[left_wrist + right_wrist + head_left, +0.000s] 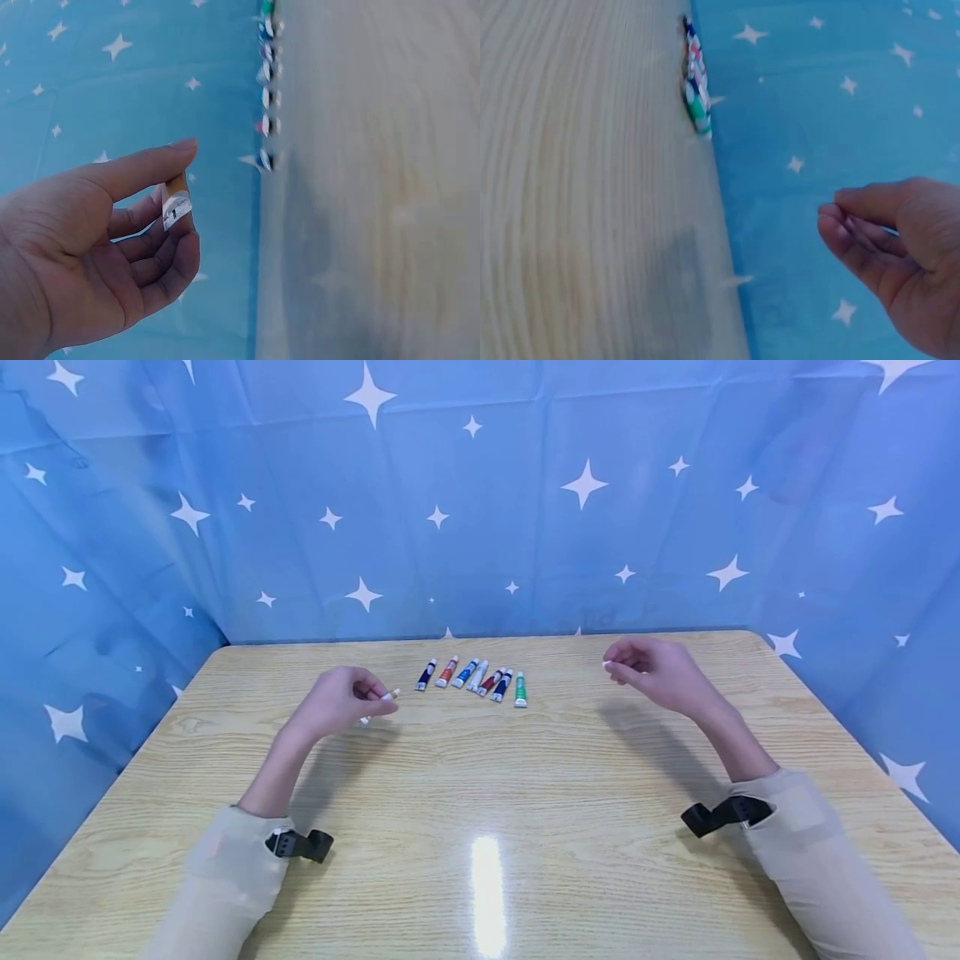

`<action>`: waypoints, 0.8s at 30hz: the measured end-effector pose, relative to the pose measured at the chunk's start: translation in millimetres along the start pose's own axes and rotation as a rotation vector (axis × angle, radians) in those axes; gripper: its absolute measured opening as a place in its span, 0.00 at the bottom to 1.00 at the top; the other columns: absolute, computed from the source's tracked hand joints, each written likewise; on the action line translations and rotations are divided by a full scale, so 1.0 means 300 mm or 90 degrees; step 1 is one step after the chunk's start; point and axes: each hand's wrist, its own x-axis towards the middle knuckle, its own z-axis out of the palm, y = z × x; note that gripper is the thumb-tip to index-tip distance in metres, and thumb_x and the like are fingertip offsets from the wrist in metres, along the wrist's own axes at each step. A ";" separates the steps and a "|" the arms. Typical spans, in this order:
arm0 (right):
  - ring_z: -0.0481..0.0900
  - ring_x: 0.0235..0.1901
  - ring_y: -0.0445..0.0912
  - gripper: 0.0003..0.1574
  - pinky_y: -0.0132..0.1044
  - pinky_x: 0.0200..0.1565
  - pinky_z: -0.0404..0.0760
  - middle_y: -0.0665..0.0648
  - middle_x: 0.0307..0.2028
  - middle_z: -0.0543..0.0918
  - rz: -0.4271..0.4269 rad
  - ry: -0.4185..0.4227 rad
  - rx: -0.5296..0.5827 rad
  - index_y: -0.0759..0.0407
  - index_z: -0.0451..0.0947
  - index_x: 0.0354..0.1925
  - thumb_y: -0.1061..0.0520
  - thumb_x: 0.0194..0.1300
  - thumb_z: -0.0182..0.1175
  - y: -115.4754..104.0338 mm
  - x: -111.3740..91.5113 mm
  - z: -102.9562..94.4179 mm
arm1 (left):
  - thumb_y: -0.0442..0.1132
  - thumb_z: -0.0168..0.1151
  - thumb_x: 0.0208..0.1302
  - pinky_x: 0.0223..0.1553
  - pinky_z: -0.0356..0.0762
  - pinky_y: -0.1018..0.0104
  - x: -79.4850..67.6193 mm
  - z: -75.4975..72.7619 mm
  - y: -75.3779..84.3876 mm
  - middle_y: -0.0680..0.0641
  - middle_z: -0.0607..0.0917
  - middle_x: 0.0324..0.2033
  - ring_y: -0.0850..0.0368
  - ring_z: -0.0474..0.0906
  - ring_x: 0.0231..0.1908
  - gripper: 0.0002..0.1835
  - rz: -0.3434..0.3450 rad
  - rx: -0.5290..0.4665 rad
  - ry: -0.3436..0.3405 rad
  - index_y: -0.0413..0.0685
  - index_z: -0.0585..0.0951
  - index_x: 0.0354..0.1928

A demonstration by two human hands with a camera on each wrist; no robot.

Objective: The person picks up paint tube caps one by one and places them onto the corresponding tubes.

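Note:
My left hand (347, 700) is raised over the left part of the table and pinches a small paint tube (177, 204) between thumb and fingers. The tube has an ochre band and a white label with dark print; the fingers cover part of it. On the right, my right hand (651, 670) hovers over the table with thumb and fingertips brought together. A tiny white piece (607, 663) shows at those fingertips in the head view; in the right wrist view the fingers hide it. Between the hands lies a row of paint tubes (467, 673), the green tube (521, 690) at its right end.
The light wooden table (405, 810) reaches back to a blue curtain (480, 527) with white stars. A bright light reflection lies on the table's near middle. Black wrist cameras (300, 845) sit at both cuffs.

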 end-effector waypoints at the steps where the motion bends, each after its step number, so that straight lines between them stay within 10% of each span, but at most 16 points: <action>1: 0.85 0.34 0.54 0.07 0.26 0.36 0.80 0.59 0.34 0.86 -0.008 0.000 0.004 0.65 0.81 0.43 0.60 0.72 0.62 -0.012 0.003 0.003 | 0.42 0.72 0.63 0.34 0.76 0.61 0.002 0.003 0.012 0.47 0.84 0.31 0.53 0.78 0.32 0.11 0.007 -0.004 0.001 0.41 0.84 0.38; 24: 0.85 0.33 0.47 0.06 0.32 0.38 0.84 0.52 0.35 0.86 -0.150 -0.013 0.089 0.62 0.82 0.44 0.66 0.68 0.64 -0.254 0.024 0.080 | 0.42 0.75 0.60 0.33 0.78 0.63 0.034 0.092 0.269 0.48 0.83 0.30 0.53 0.79 0.30 0.11 0.141 -0.107 -0.056 0.44 0.82 0.35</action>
